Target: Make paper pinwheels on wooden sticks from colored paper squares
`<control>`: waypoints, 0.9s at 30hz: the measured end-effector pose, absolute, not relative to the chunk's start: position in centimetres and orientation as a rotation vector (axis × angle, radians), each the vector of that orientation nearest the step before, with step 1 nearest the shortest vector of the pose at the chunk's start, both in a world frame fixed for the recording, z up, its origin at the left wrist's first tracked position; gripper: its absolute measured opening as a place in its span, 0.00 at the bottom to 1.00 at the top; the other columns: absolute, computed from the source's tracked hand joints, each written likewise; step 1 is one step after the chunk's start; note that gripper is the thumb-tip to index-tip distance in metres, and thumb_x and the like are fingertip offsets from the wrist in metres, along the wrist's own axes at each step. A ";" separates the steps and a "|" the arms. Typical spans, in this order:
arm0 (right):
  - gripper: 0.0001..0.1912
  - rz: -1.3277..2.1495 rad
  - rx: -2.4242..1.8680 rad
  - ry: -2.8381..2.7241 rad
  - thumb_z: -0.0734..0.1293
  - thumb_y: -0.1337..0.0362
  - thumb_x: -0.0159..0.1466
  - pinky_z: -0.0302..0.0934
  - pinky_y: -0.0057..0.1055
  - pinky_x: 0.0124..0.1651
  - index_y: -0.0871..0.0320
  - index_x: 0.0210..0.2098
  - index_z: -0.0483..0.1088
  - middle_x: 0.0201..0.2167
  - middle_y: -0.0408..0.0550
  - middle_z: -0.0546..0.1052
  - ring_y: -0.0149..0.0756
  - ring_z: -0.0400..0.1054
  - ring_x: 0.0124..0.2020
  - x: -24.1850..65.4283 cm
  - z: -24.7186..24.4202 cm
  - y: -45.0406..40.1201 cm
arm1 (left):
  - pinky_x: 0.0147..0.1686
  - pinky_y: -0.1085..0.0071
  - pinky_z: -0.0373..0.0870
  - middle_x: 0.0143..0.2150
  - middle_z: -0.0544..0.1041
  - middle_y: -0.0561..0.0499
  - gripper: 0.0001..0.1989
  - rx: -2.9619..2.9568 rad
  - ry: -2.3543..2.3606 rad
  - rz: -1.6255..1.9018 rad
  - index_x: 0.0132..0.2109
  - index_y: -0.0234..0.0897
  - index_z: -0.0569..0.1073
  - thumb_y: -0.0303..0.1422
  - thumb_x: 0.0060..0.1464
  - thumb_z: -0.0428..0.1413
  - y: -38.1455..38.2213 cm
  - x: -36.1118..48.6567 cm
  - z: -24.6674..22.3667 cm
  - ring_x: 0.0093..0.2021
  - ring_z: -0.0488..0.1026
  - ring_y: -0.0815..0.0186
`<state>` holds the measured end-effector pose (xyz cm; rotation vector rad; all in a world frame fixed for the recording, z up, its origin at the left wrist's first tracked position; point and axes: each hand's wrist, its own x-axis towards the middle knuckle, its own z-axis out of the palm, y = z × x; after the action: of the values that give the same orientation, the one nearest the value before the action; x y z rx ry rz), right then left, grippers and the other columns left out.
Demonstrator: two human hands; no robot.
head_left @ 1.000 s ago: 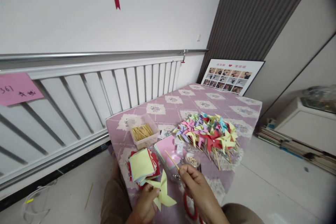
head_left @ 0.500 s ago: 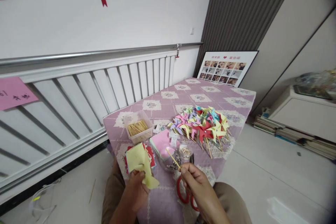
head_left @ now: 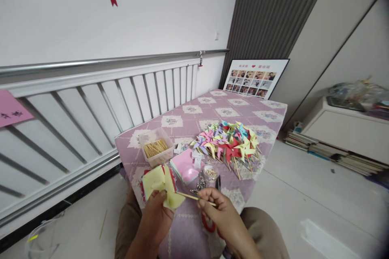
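Observation:
My left hand (head_left: pixel 158 214) pinches a yellow paper pinwheel (head_left: pixel 173 198) with folded blades. Between the thumb and fingers of my right hand (head_left: pixel 217 210) is a thin wooden stick (head_left: pixel 190 196), its tip pointing left at the pinwheel's edge. Whether the tip touches the paper I cannot tell. Beneath my left hand lies a stack of coloured paper squares (head_left: pixel 145 182), red and yellow among them. Red-handled scissors (head_left: pixel 208 224) lie partly hidden under my right hand. Small metal pins (head_left: pixel 199 186) are heaped just beyond it, by a small tub of pale pieces (head_left: pixel 210 173).
A clear plastic box (head_left: pixel 165 156) holds many wooden sticks. Pink paper sheets (head_left: pixel 185 164) lie beside it. Finished coloured pinwheels (head_left: pixel 227 141) are piled on the right of the cloth-covered table (head_left: pixel 226 112). A white radiator (head_left: pixel 139 97) runs along the left side.
My right hand has turned the stick from pointing up and away to pointing left, bringing its tip to the yellow pinwheel. The camera view has shifted slightly.

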<state>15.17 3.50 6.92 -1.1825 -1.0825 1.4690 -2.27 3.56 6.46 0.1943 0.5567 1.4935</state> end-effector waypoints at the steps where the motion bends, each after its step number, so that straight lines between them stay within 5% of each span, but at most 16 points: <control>1: 0.17 1.508 -1.164 -1.007 0.74 0.53 0.50 0.52 0.23 0.24 0.57 0.33 0.72 0.20 0.37 0.68 0.25 0.57 0.20 15.2 7.1 3.6 | 0.32 0.76 0.74 0.34 0.80 0.51 0.12 0.156 0.575 1.502 0.40 0.37 0.76 0.22 0.46 0.61 3.6 -2.5 6.4 0.32 0.77 0.68; 11: 0.18 1.502 -0.914 -0.633 0.78 0.54 0.48 0.58 0.23 0.28 0.57 0.33 0.75 0.23 0.41 0.74 0.25 0.63 0.22 12.2 7.1 3.3 | 0.25 0.77 0.76 0.34 0.79 0.47 0.13 -0.021 0.633 1.433 0.39 0.33 0.75 0.20 0.58 0.46 2.8 -3.3 6.2 0.28 0.77 0.69; 20: 0.14 1.254 -0.988 -0.811 0.73 0.52 0.55 0.64 0.27 0.33 0.56 0.28 0.72 0.36 0.47 0.77 0.35 0.69 0.34 13.6 8.3 4.1 | 0.28 0.75 0.77 0.40 0.81 0.44 0.13 0.013 0.594 1.366 0.46 0.34 0.75 0.21 0.56 0.49 2.5 -4.1 4.7 0.29 0.77 0.68; 27: 0.17 1.318 -0.998 -0.733 0.73 0.50 0.54 0.62 0.25 0.28 0.56 0.32 0.69 0.23 0.40 0.74 0.32 0.70 0.26 14.1 9.0 3.8 | 0.27 0.77 0.75 0.31 0.79 0.46 0.12 -0.017 0.648 1.388 0.39 0.32 0.75 0.22 0.57 0.47 2.7 -4.7 5.1 0.27 0.75 0.70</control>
<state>14.13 3.84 8.98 -0.9984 -0.7326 1.3181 -4.68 2.70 5.13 -0.0174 0.6482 1.3878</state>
